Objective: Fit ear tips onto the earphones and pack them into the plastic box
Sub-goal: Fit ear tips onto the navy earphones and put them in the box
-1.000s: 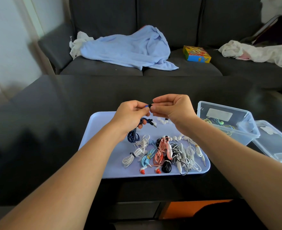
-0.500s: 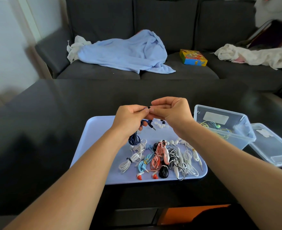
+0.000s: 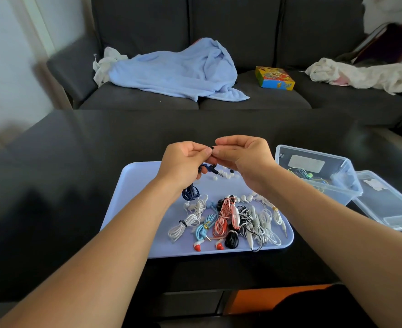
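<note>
My left hand [image 3: 183, 163] grips a dark blue earphone set [image 3: 190, 192]; its coiled cable hangs below the fist and its plug sticks out to the right. My right hand [image 3: 242, 157] pinches a small dark ear tip [image 3: 212, 147] against the earbud at the left fingertips. Both hands hover over the far part of a lilac tray [image 3: 133, 200]. Several bundled earphones [image 3: 228, 218] in white, blue, pink and black lie at the tray's near side. Loose white ear tips [image 3: 223, 175] are scattered under my hands. The clear plastic box [image 3: 318, 176] stands right of the tray, with a greenish earphone inside.
The box's clear lid [image 3: 389, 204] lies to the right of the box on the dark table [image 3: 77, 185]. Behind the table is a grey sofa with a blue blanket [image 3: 178, 72], a colourful carton [image 3: 274, 78] and white cloth [image 3: 360, 75].
Both hands stay pressed together at the fingertips over the tray. The camera has tilted slightly; the hands sit a little lower in view than one second ago.
</note>
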`<state>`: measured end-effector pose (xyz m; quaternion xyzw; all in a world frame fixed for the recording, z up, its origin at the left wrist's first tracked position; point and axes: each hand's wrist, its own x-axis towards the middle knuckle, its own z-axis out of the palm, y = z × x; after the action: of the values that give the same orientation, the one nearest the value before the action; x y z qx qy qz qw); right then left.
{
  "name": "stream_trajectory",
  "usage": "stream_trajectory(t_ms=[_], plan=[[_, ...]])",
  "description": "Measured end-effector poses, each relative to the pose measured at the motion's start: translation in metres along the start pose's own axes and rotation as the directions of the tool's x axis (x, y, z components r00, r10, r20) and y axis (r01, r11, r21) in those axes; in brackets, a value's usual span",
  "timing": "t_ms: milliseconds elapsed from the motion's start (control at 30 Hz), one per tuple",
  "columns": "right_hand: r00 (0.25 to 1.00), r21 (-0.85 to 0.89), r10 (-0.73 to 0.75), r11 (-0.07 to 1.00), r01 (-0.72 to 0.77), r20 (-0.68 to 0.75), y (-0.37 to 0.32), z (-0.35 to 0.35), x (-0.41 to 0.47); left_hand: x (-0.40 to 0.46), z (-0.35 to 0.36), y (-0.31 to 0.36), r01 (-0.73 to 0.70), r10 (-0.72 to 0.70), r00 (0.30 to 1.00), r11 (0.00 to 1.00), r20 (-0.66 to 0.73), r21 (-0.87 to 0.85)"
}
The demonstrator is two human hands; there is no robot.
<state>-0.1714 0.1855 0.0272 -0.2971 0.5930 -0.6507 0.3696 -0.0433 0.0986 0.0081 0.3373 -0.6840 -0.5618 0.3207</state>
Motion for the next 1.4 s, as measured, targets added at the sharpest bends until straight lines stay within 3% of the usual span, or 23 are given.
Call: stream_trajectory(t_ms=[333, 500, 667, 833, 1000, 1100, 1267, 1400], plan=[[0.997, 0.052, 0.028, 0.998, -0.024, -0.068, -0.004, 0.013, -0.003, -0.001, -0.009, 0.001, -0.136, 0.142, 0.988, 0.986, -0.057, 0.094], [0.991, 0.093, -0.020, 0.995, 0.033, -0.133, -0.003, 0.025, -0.009, -0.004, -0.006, 0.002, -0.281, 0.316, 0.935, 0.937, -0.160, 0.206], [0.986, 0.065, -0.061, 0.995, 0.072, -0.156, -0.006, 0.026, -0.009, -0.005, -0.005, 0.005, -0.365, 0.408, 0.897, 0.902, -0.174, 0.232], [0.993, 0.096, -0.009, 0.995, 0.020, -0.118, -0.004, 0.022, -0.009, -0.002, -0.009, 0.001, -0.425, 0.481, 0.869, 0.845, -0.115, 0.324], [0.992, 0.144, 0.117, 0.983, -0.110, -0.043, -0.004, 0.015, -0.007, -0.002, -0.014, 0.001, -0.511, 0.572, 0.821, 0.726, 0.008, 0.460], [0.991, 0.137, 0.135, 0.982, -0.131, -0.018, -0.005, 0.013, -0.007, -0.003, -0.015, 0.002, -0.507, 0.552, 0.833, 0.743, 0.028, 0.437], [0.998, -0.009, -0.046, 0.999, 0.046, -0.049, -0.005, 0.016, -0.012, -0.007, -0.016, 0.007, -0.420, 0.449, 0.892, 0.864, -0.045, 0.278], [0.993, 0.061, -0.112, 0.992, 0.113, -0.031, -0.004, 0.020, -0.015, -0.010, -0.014, 0.011, -0.228, 0.226, 0.970, 0.973, -0.085, -0.022]])
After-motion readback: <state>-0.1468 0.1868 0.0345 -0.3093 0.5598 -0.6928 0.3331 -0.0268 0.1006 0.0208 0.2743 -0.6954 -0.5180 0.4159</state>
